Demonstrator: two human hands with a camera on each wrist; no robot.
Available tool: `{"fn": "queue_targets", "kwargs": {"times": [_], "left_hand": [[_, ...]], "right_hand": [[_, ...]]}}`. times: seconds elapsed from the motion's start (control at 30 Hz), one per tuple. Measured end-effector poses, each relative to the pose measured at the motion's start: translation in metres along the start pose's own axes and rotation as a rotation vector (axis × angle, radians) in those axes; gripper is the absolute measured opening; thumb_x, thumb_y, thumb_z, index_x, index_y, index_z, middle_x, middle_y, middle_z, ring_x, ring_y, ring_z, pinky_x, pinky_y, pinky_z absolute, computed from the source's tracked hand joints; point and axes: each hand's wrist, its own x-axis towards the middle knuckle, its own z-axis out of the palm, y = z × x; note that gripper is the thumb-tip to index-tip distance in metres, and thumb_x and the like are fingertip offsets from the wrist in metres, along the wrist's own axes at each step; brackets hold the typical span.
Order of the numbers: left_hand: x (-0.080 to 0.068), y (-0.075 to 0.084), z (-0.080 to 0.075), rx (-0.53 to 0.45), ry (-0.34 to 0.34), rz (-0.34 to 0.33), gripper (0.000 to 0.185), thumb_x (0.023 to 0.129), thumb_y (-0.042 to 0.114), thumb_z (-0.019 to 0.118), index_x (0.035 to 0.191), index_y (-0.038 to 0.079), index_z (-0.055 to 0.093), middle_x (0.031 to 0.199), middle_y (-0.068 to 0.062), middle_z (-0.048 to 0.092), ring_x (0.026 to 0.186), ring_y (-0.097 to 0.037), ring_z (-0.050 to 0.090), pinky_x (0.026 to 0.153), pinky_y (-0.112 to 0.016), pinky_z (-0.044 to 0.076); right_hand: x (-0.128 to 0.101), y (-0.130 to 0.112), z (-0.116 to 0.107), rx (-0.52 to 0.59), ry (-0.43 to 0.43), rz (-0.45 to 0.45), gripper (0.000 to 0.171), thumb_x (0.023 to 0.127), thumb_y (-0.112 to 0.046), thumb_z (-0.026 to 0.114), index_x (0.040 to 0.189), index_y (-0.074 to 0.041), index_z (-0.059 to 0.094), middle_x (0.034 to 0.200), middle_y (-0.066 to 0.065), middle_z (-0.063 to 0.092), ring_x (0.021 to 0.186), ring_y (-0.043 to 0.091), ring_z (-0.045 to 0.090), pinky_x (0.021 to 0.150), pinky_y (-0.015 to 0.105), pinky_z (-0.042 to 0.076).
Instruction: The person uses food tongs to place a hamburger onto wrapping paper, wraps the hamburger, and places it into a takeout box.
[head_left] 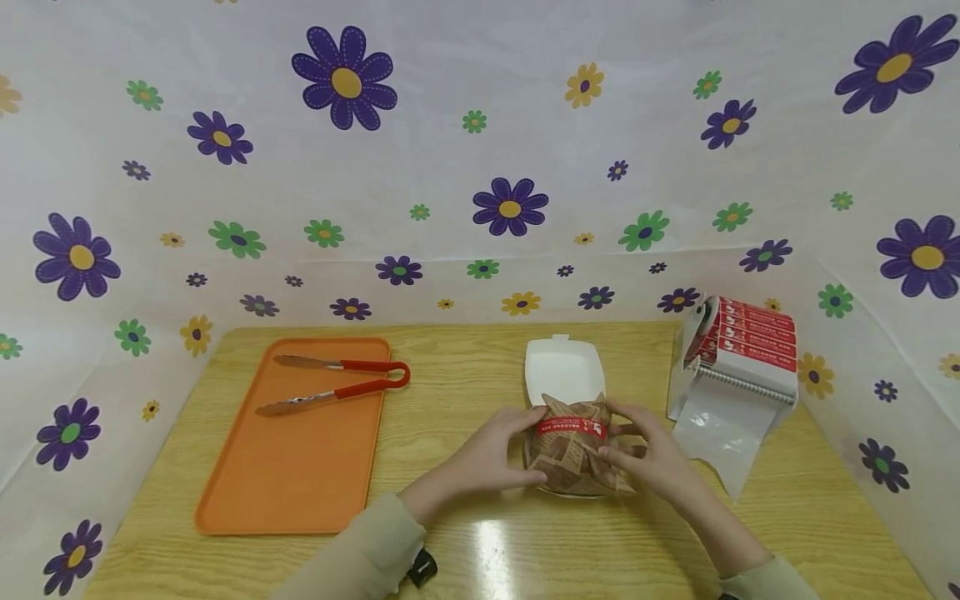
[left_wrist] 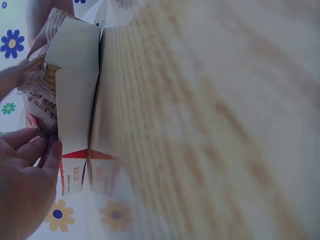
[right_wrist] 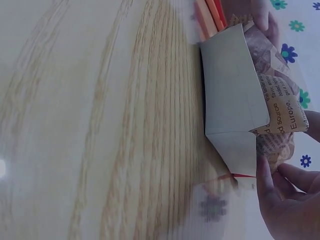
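Note:
A bundle wrapped in brown printed paper (head_left: 572,454), closed with a red label strip, sits in the lower half of a small white takeout box (head_left: 562,367). The box's lid lies folded back, away from the person. My left hand (head_left: 498,452) grips the bundle's left side, thumb near the front and fingers at the back. From the right, my right hand (head_left: 648,454) holds the other side with bent fingers. In the left wrist view, the fingertips are tucked beside the box wall (left_wrist: 75,110). Loose paper corners rise above the box wall (right_wrist: 232,85) in the right wrist view.
On the left lies an orange tray (head_left: 300,467), with red-handled tongs (head_left: 360,387) across its upper part, handle end over the rim. A dispenser with a roll of red-and-white labels (head_left: 757,337) stands at the back right, a pale strip (head_left: 720,433) hanging from it. Flowered sheeting surrounds the wooden table.

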Motion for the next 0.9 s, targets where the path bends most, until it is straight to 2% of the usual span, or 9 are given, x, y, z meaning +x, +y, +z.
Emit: {"fn": "queue_targets", "kwargs": {"times": [0.1,0.2,0.3,0.43,0.53,0.6,0.77,0.83,0.9], "left_hand": [[0.000,0.001,0.003,-0.011,0.028,-0.033,0.089,0.084,0.030,0.091,0.160,0.010,0.048,0.160,-0.014,0.054,0.146,-0.032,0.052,0.126,-0.055,0.042],[0.001,0.004,0.006,0.020,0.071,-0.065,0.087,0.082,0.029,0.093,0.157,0.012,0.052,0.157,-0.012,0.057,0.142,-0.031,0.056,0.123,-0.053,0.046],[0.002,0.007,0.010,0.093,0.103,-0.065,0.086,0.081,0.029,0.094,0.155,0.011,0.054,0.154,-0.010,0.060,0.139,-0.030,0.059,0.121,-0.049,0.049],[0.002,0.009,0.011,0.180,0.114,-0.033,0.083,0.083,0.029,0.093,0.153,0.008,0.055,0.154,-0.009,0.060,0.140,-0.029,0.059,0.121,-0.047,0.049],[0.001,0.009,0.010,0.193,0.110,-0.016,0.080,0.086,0.030,0.089,0.154,0.008,0.055,0.154,-0.010,0.059,0.141,-0.030,0.058,0.121,-0.047,0.049],[0.000,0.008,0.010,0.165,0.111,-0.017,0.076,0.089,0.032,0.086,0.154,0.008,0.054,0.154,-0.010,0.058,0.141,-0.030,0.058,0.121,-0.048,0.049],[0.001,0.006,0.010,0.051,0.132,-0.044,0.071,0.093,0.037,0.081,0.154,0.010,0.055,0.152,-0.009,0.059,0.136,-0.028,0.061,0.118,-0.048,0.051],[0.002,0.005,0.008,0.041,0.121,-0.042,0.075,0.091,0.037,0.083,0.154,0.010,0.054,0.152,-0.009,0.060,0.136,-0.029,0.061,0.118,-0.050,0.051],[0.002,0.004,0.005,0.038,0.081,-0.031,0.081,0.087,0.036,0.086,0.156,0.010,0.052,0.155,-0.011,0.057,0.140,-0.031,0.058,0.120,-0.053,0.048]], "right_hand": [[0.000,0.001,0.001,-0.002,0.016,-0.023,0.054,0.094,-0.004,0.078,0.143,0.008,0.059,0.137,0.028,0.062,0.121,0.039,0.065,0.097,0.028,0.062],[0.001,0.002,0.002,-0.011,0.019,-0.014,0.049,0.094,-0.005,0.078,0.138,0.009,0.062,0.132,0.026,0.067,0.119,0.036,0.067,0.100,0.031,0.062],[0.001,0.001,0.002,-0.015,0.009,0.007,0.054,0.094,-0.006,0.079,0.142,0.009,0.058,0.134,0.027,0.066,0.120,0.037,0.066,0.102,0.036,0.062],[0.001,0.000,0.001,0.013,-0.017,0.030,0.066,0.094,-0.006,0.079,0.151,0.007,0.048,0.137,0.031,0.062,0.121,0.043,0.066,0.103,0.048,0.061],[0.001,-0.001,0.000,0.035,-0.037,0.031,0.072,0.095,-0.005,0.078,0.155,0.007,0.042,0.141,0.035,0.056,0.121,0.046,0.065,0.103,0.053,0.060],[0.003,-0.001,-0.002,0.050,-0.053,0.036,0.073,0.095,-0.004,0.078,0.157,0.007,0.039,0.144,0.036,0.053,0.122,0.046,0.065,0.102,0.048,0.061],[0.006,-0.001,-0.006,0.111,-0.099,0.097,0.077,0.097,-0.006,0.076,0.161,0.005,0.034,0.149,0.035,0.050,0.128,0.047,0.061,0.094,0.024,0.059],[0.007,0.001,-0.007,0.121,-0.115,0.108,0.079,0.097,-0.007,0.076,0.162,0.005,0.033,0.151,0.035,0.049,0.129,0.046,0.060,0.092,0.019,0.057],[0.008,0.002,-0.007,0.112,-0.124,0.091,0.077,0.097,-0.007,0.076,0.161,0.005,0.035,0.152,0.034,0.047,0.127,0.044,0.060,0.092,0.020,0.057]]}}
